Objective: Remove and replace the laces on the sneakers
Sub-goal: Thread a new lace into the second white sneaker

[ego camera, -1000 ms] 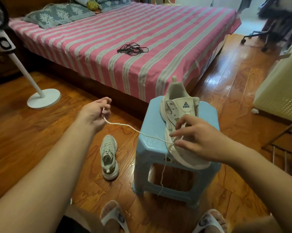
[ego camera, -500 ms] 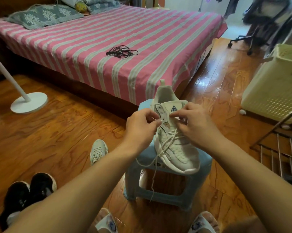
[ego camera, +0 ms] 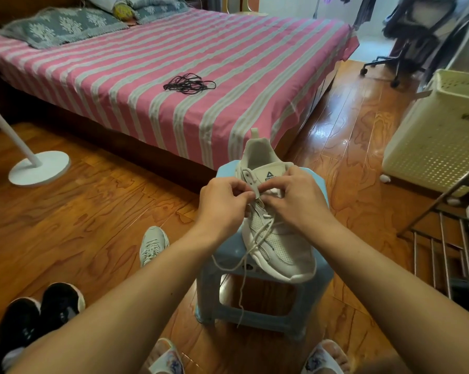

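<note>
A white sneaker [ego camera: 279,247] stands on a light blue plastic stool [ego camera: 228,261], toe toward me. My left hand [ego camera: 222,203] pinches the sneaker's left eyelet flap near the tongue. My right hand [ego camera: 295,195] has its fingers curled at the top eyelets on the other side, pinching the white lace [ego camera: 251,244]. Loose ends of that lace hang off the stool's front. A second white sneaker [ego camera: 153,245] lies on the floor left of the stool. A bundle of black laces [ego camera: 188,83] rests on the striped bed.
The pink striped bed [ego camera: 174,63] fills the area behind the stool. A white fan base [ego camera: 39,167] stands at left, black shoes [ego camera: 36,314] at lower left. A cream laundry basket [ego camera: 438,130] and a metal rack [ego camera: 449,238] stand at right. My slippered feet [ego camera: 168,357] flank the stool.
My left hand, which was pulling the lace out far to the left, came back to the sneaker. Both hands now work at the top eyelets. The view shifted left.
</note>
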